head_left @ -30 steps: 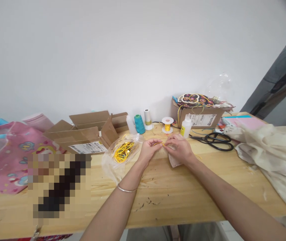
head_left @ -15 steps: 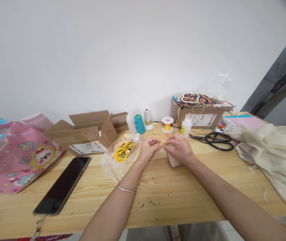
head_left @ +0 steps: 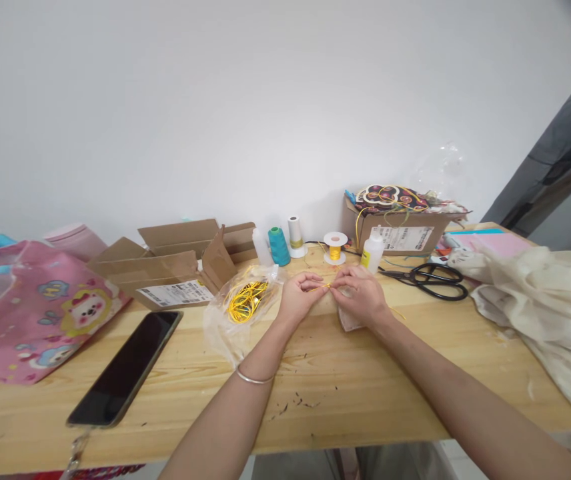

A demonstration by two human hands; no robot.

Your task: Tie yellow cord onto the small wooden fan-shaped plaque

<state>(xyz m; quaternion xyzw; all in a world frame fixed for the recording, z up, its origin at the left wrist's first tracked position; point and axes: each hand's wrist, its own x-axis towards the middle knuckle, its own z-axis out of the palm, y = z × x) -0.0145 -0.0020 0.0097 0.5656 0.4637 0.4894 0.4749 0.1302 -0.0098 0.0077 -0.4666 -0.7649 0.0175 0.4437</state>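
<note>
A: State of left grip [head_left: 296, 297]?

B: Nearly closed. Thumb and fingertips pinched on thin yellow cord [head_left: 328, 286], remaining fingers loosely curled.

A: Right grip [head_left: 360, 295]?

B: Likewise narrowed to fingertip pinch on same cord, just beside left fingertips. Cannot tell exact path of cord there; too small and partly hidden.

A: Why fingertips only?

B: Presumably for fine control, given so slender a strand. Held raised over surface [head_left: 365, 400], probably to keep cord in plain sight.

A: Under right grip?

B: Pale flat piece [head_left: 349, 324], mostly covered. Past right wrist, short yellow end [head_left: 398, 314]; cannot tell whether part of held cord.

A: Next outward?

B: Left of left grip, clear bag [head_left: 220, 333] around coiled cord [head_left: 246, 303]; likely bagged against tangling. Beyond both grips, upright spool [head_left: 335, 239] and bottle [head_left: 373, 251], apparently kept within short reach.

A: Farther?

B: Right of right grip, scissors [head_left: 428, 283] lying flat, blades toward grip, handles outward. Well left of left grip and nearer body, phone [head_left: 125, 370], face up, probably set aside for elbow room.
</note>
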